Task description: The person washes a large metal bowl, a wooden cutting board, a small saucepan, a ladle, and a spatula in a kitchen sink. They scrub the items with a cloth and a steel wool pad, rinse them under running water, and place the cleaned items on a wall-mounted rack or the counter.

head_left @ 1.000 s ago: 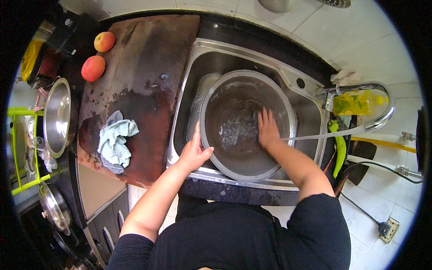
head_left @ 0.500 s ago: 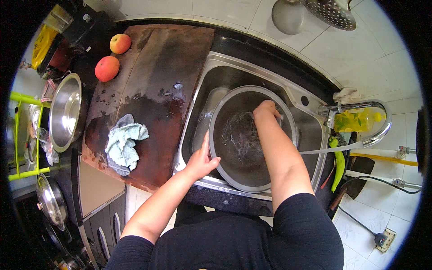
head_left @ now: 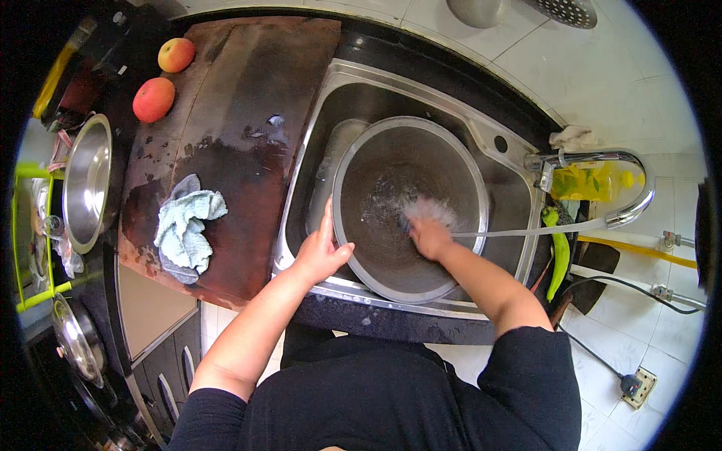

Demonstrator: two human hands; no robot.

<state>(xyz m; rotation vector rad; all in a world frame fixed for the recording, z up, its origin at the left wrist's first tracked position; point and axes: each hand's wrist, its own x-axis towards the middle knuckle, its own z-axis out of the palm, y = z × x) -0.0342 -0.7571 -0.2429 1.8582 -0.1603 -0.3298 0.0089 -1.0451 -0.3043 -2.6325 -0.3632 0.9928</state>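
Note:
A large round wok (head_left: pixel 410 295) with a grey rim and dark inside sits in the steel sink (head_left: pixel 331 75). My left hand (head_left: pixel 322 252) holds its left edge, fingers along the outer wall and thumb over the rim. Down inside it is my right hand (head_left: pixel 430 239), fingers curled around something dark that I cannot make out. Water runs from the curved chrome faucet (head_left: pixel 630 203) and splashes over this hand, blurring it. Some water swirls in the wok's bottom.
Left of the sink, a wet brown board (head_left: pixel 248 83) carries a crumpled pale blue cloth (head_left: pixel 192 229). Two red-yellow fruits (head_left: pixel 154 100) lie at its far-left edge, above a steel bowl (head_left: pixel 89 184). Right of the sink are a green pepper (head_left: pixel 559 263) and a yellow liquid bottle (head_left: pixel 590 183).
My right hand has moved from the wok's far right side toward me, into the falling water, which now splashes. My left hand stays on the rim. The whole view has shifted slightly.

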